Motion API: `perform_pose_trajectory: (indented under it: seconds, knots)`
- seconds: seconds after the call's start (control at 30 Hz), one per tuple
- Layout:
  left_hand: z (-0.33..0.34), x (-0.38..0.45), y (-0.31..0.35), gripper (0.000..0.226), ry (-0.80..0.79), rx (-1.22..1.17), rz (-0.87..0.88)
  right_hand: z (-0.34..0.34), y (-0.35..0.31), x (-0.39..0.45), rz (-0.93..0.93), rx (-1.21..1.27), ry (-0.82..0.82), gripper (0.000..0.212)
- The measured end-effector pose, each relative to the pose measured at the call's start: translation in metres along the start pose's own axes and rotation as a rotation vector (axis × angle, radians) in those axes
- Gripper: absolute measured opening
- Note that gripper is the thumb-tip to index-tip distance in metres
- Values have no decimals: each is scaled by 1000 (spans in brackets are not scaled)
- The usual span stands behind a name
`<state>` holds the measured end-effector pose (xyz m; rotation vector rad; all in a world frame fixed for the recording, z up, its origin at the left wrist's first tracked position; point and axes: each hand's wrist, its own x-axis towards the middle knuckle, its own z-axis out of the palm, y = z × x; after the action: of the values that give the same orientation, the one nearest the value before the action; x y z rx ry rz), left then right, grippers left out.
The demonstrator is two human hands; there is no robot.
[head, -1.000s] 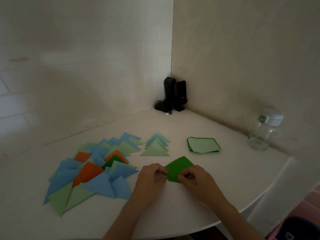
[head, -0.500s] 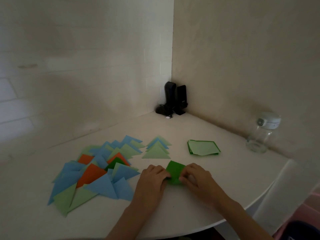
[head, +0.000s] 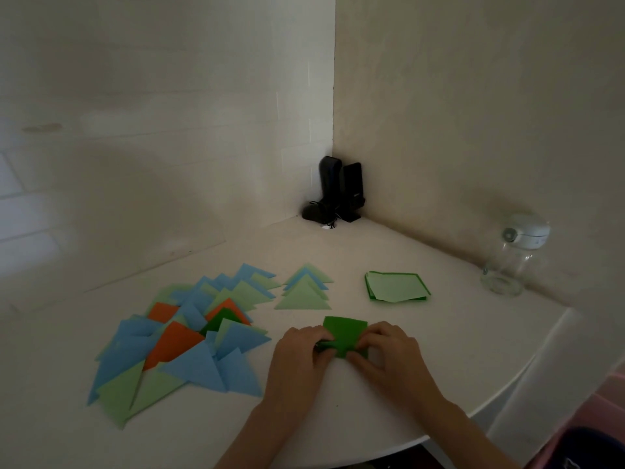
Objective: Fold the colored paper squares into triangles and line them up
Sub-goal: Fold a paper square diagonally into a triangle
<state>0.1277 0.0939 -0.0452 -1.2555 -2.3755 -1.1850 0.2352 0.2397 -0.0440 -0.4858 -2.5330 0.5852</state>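
Two pale walls meet in a corner behind a white counter (head: 439, 333) with a rounded front edge. The left wall is painted brick, the right one plain plaster, and the light is dim. In the corner, at 12 o'clock, stand two black speakers (head: 341, 192) with a tangle of cord at their feet; any writing on them is too small to read. At 2 o'clock a clear glass jar (head: 510, 262) with a white lid stands near the right wall, with no label that can be read.

At 9 o'clock lies a loose spread of folded triangles (head: 182, 336) in blue, light green and orange, overlapping one another. Just beside it, toward 11 o'clock, is a small row of triangles (head: 304, 291), light green and blue, each overlapping the next. At 1 o'clock sits a stack of green squares (head: 395, 286).

At 6 o'clock, both hands work a dark green sheet (head: 345, 333) lying on the counter. The left hand (head: 297, 357) has its grip clamped on the sheet's left edge, fingers curled. The right hand (head: 389, 353) pinches its right near edge.
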Motion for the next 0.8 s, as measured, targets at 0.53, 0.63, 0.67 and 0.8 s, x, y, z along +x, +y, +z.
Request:
perform_pose_trajectory:
  seconds: [0.53, 0.63, 0.67, 0.8]
  knots:
    - [3, 8, -1, 29, -21, -59, -180, 4, -9, 4, 152, -23, 6, 28]
    - [-1, 9, -8, 30, -11, -101, -204, -1, -8, 6, 159, 10, -58, 30]
    - [-1, 9, -10, 30, -12, -108, -203, -3, -7, 7, 163, 35, -77, 32]
    - [-1, 10, -13, 27, -5, -103, -191, -12, -5, 10, 155, 129, -112, 38]
